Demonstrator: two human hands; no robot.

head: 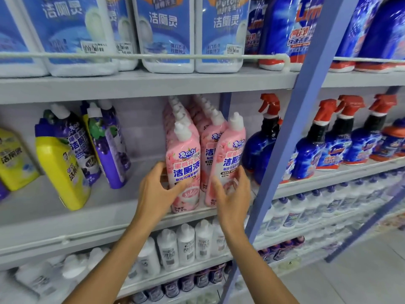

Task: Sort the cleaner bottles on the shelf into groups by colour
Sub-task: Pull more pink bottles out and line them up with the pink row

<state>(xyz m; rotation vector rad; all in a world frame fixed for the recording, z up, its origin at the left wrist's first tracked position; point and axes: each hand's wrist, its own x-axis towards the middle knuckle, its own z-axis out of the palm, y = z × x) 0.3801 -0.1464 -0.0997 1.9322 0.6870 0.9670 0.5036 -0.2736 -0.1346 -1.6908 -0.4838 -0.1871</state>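
Pink cleaner bottles stand in rows at the middle of the grey shelf [109, 207]. My left hand [156, 191] grips the front left pink bottle [184, 159] low on its side, thumb across its front. My right hand [232, 194] curls round the lower part of the front right pink bottle [230, 154], which leans left. Further left stand purple bottles [109, 148], one of them [76, 141] behind a tilted yellow bottle [62, 170]. Another yellow bottle [15, 159] is at the far left edge.
A blue upright post [291, 137] borders the pink rows on the right, with blue spray bottles [260, 145] with red triggers beyond it. Large white and blue jugs [166, 34] fill the shelf above. White bottles [186, 244] line the shelf below. A gap lies between purple and pink bottles.
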